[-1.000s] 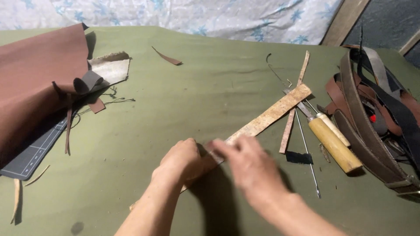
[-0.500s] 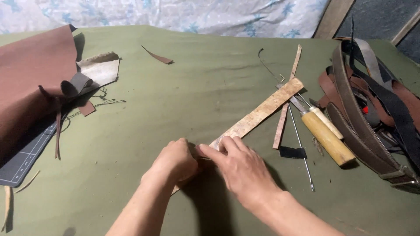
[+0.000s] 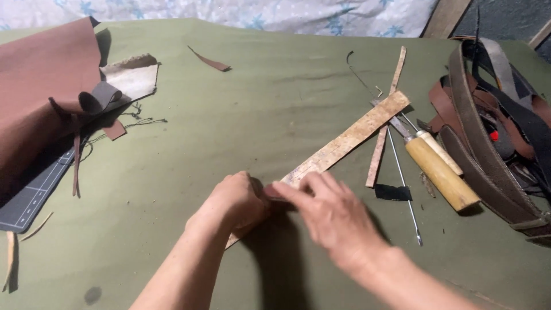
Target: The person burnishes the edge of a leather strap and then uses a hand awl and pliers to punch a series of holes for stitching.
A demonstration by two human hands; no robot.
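Currently both hands, left (image 3: 234, 202) and right (image 3: 333, 215), pinch a small dark leather piece (image 3: 274, 192) against the wooden strip (image 3: 350, 138); the next move likely needs steady pressure.

Soft even daylight, slight motion blur

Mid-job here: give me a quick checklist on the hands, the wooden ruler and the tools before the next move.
1. Left hand on the near end of the wooden ruler: ok.
2. Right hand beside it, fingertips meeting the left over a small dark piece: ok; what the piece is, cannot tell.
3. Ruler lying flat on the green cloth: ok.
4. Wooden-handled tools apart from both hands: ok.
5. Thin metal awl close to the right hand: not ok.
6. Ruler's far end resting across a thin leather strip: not ok.
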